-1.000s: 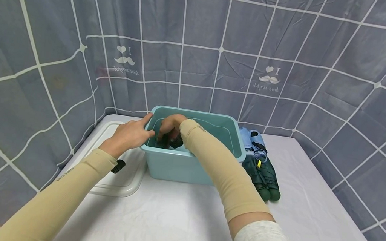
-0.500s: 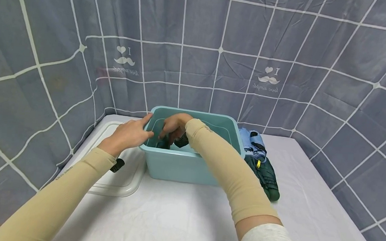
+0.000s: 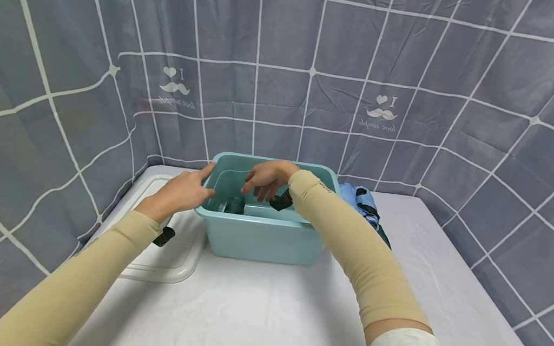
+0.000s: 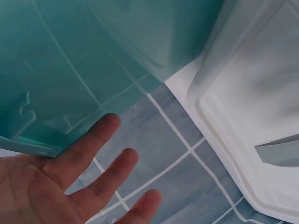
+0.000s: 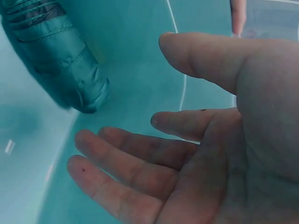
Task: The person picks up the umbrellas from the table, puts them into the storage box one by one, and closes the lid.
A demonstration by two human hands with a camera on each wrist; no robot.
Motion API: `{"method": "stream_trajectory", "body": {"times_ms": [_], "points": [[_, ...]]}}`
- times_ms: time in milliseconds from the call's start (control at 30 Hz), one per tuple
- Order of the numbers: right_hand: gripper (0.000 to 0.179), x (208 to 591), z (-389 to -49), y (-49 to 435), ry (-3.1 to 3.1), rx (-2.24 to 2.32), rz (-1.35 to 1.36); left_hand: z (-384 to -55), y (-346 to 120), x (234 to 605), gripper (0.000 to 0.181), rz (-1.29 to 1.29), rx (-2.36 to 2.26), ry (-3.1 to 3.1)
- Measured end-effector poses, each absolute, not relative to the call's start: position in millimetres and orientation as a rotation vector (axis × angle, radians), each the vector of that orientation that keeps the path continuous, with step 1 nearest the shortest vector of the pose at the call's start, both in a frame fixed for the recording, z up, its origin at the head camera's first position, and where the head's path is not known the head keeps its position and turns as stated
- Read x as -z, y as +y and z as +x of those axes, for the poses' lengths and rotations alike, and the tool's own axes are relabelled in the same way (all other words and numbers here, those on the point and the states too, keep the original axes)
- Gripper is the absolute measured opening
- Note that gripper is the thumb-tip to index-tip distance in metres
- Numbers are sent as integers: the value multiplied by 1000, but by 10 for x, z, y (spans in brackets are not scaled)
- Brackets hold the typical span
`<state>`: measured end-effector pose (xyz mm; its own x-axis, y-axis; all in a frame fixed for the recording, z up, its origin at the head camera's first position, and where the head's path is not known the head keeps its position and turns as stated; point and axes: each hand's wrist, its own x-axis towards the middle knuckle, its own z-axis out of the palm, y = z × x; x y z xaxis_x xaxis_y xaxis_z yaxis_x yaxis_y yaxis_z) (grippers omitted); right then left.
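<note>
A dark green, quilted rolled garment [image 3: 235, 205] lies in the left end of the teal plastic storage box [image 3: 262, 242]. My right hand [image 3: 269, 178] hovers inside the box opening, to the right of that roll, with nothing in it. In the right wrist view its fingers are spread and loosely bent, apart from the shiny green roll [image 5: 56, 56]. At the box's left rim rests my left hand [image 3: 180, 192]. The left wrist view shows its straight fingers [image 4: 100, 140] against the outside of the box wall.
The white lid [image 3: 172, 265] lies flat left of the box. Beyond the box's right side lie a blue rolled garment [image 3: 363, 199] and a dark green one [image 3: 383, 235], partly hidden by my right sleeve. A grey checked curtain [image 3: 283, 97] hangs behind the table.
My right hand has let go of the green rolled garment, rising and moving right away from it. The roll stays in the box's left end. My left hand has kept its place at the rim.
</note>
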<state>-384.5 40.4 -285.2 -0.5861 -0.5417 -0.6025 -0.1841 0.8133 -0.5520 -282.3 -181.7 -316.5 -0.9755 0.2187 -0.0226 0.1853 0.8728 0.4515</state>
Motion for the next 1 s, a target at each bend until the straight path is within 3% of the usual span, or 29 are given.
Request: {"method": "stream_trajectory", "body": {"times_ms": [1000], "points": [[66,2517,-3458,1293,2331,695,-594,-2869,-1852,3162,84,423,-719,2963]]}}
